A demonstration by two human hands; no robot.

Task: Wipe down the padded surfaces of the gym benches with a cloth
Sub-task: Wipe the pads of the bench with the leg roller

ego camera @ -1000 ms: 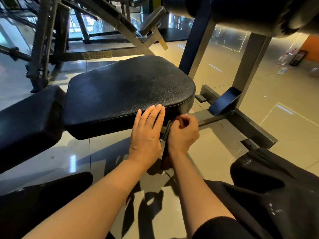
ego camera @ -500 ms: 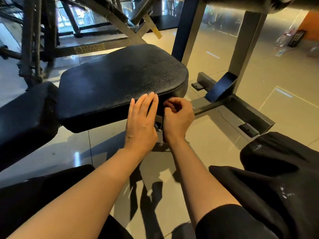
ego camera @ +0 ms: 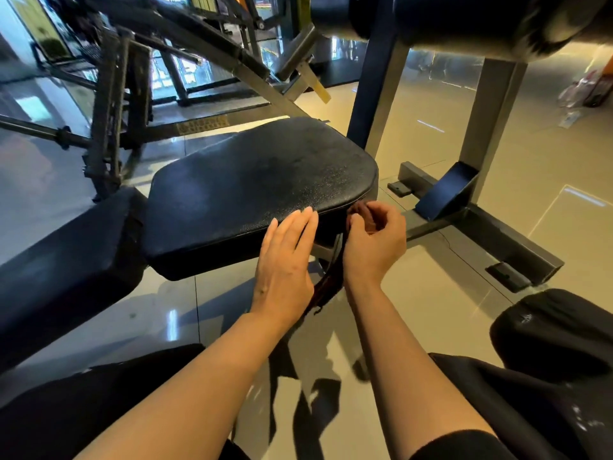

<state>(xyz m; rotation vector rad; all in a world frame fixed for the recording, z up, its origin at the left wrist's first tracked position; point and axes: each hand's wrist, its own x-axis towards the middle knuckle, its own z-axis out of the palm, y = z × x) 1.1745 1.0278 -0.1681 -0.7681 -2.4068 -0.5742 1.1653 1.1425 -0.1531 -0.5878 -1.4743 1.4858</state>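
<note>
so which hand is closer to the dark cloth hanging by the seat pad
Right. The right hand grips the dark cloth at the seat pad's near corner; the left hand lies flat on the pad's edge, just beside the cloth.

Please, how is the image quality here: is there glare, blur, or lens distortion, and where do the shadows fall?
Head view: the glossy floor tiles carry bright glare streaks; the straight machine frames at upper left bow from wide-angle distortion and look slightly smeared; the seat pad and both hands, left hand and right hand, are sharp; dark arm shadows fall on the floor below them.
</note>
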